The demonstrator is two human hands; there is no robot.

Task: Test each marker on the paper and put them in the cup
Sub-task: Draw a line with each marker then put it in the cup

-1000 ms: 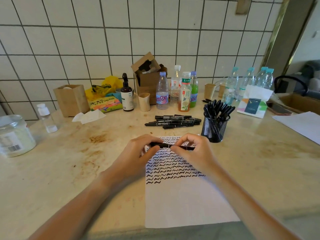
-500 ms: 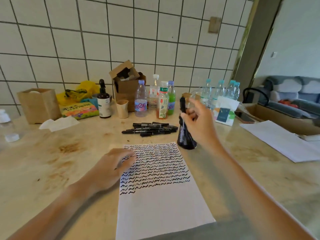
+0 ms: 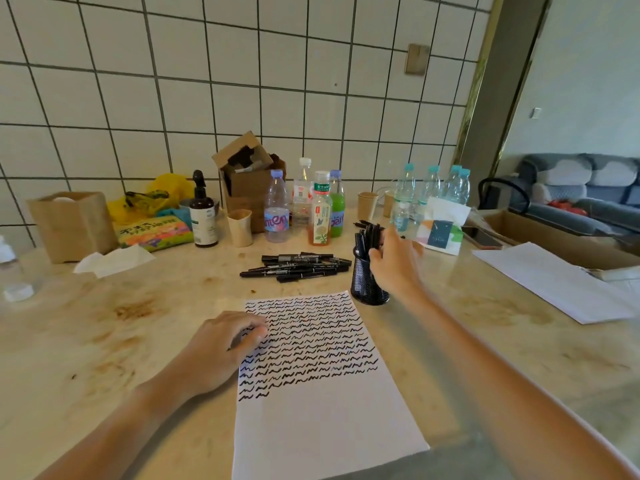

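Black mesh cup (image 3: 364, 282) of markers (image 3: 366, 237) against right hand (image 3: 393, 263).

Black wire-mesh metal cup (image 3: 367, 282), matt white paper (image 3: 322, 403), glossy stained stone-like table (image 3: 104, 334), glazed wall tiles (image 3: 242, 105) far.

1. white paper (image 3: 322, 407) lies flat at the near centre, its far half filled with rows of black squiggles.
2. black mesh cup (image 3: 363, 284) stands upright just right of the paper's far corner, full of black markers.
3. loose black markers (image 3: 296, 266) lie piled beyond the paper.
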